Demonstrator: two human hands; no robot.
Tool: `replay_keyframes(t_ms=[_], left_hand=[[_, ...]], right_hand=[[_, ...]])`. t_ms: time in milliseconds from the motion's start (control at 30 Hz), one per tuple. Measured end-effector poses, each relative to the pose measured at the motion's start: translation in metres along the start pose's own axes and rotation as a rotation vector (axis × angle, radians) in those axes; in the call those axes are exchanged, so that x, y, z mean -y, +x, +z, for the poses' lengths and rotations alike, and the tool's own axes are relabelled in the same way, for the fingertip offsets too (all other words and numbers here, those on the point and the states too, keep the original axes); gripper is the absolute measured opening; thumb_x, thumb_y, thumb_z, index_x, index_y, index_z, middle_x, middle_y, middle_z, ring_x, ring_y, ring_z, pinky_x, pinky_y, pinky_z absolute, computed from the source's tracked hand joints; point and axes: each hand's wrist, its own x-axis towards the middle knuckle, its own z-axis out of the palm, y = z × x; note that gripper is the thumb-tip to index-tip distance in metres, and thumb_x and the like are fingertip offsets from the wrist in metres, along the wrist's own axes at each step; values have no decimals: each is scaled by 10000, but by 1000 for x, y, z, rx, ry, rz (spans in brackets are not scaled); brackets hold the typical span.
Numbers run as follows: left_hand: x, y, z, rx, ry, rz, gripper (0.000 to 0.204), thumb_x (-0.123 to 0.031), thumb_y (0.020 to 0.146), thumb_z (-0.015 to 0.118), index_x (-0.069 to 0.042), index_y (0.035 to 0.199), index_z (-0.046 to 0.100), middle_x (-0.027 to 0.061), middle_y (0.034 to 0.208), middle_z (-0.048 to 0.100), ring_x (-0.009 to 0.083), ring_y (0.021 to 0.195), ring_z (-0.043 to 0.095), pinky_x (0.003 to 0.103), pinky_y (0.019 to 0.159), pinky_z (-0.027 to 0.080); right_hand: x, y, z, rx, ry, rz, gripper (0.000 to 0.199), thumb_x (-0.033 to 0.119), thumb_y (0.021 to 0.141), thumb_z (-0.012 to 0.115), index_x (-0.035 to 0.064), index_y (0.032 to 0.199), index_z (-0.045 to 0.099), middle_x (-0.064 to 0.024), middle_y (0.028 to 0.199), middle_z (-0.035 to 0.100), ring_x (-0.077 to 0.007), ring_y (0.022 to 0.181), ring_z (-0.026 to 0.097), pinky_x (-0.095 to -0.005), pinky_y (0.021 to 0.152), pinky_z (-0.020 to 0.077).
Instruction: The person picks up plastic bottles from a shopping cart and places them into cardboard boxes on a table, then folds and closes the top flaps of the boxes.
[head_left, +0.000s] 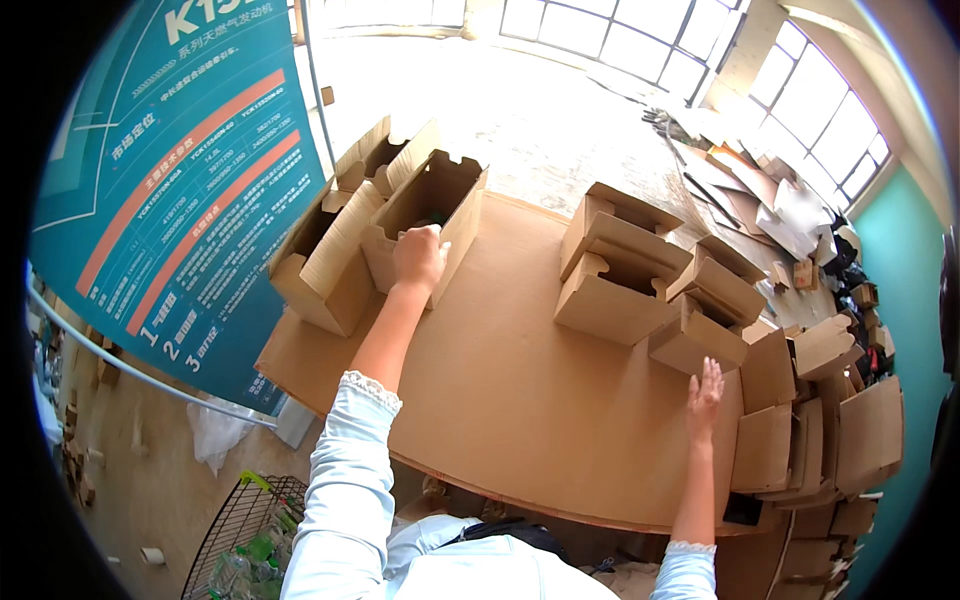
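Observation:
My left hand is closed at the near rim of an upright, open-topped cardboard box on the left part of the table. Its fingertips are hidden, and I cannot tell whether they grip the rim or something else. Something small and dark greenish shows inside that box, just past the fist. More open boxes stand against it on the left. My right hand is open, fingers stretched upward, over the table's right side. It is nearest to an open box in the right-hand group.
Brown cardboard covers the table. Stacked boxes crowd its right end beside a flat black object. A teal banner stands at left. Below it, a wire basket holds green bottles. Flattened cardboard lies at the far right.

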Motion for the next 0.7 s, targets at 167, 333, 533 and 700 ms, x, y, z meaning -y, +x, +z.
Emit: replay_keyframes(t_ms=[167, 333, 533, 700], left_hand=[[5, 7, 8, 28, -22, 38, 135, -160, 772, 736, -35, 768, 686, 170, 823, 681, 349, 810, 670, 418, 728, 543], [13, -17, -13, -9, 21, 213, 128, -136, 775, 720, -17, 749, 679, 166, 806, 679, 340, 800, 666, 416, 739, 535], [21, -75, -40, 118, -89, 354, 92, -102, 800, 669, -16, 768, 663, 204, 765, 645, 368, 774, 640, 444, 701, 511], [31, -143, -78, 222, -210, 449, 63, -63, 782, 645, -29, 827, 675, 200, 775, 647, 353, 718, 644, 427, 648, 513]], right_hand=[[82, -64, -31, 103, 204, 47, 459, 169, 960, 500, 25, 1391, 438, -190, 1404, 465, -336, 1356, 374, -439, 1121, 288], [142, -90, -38, 211, 375, 71, 472, 124, 941, 522, 19, 1392, 432, -190, 1422, 438, -338, 1365, 360, -424, 1113, 311], [198, -79, -32, 284, 502, 8, 474, 158, 950, 522, 28, 1394, 423, -174, 1439, 425, -330, 1368, 357, -418, 1110, 317], [229, -66, -24, 315, 650, 8, 464, 196, 978, 491, 29, 1402, 406, -189, 1429, 435, -341, 1356, 379, -417, 1108, 315]])
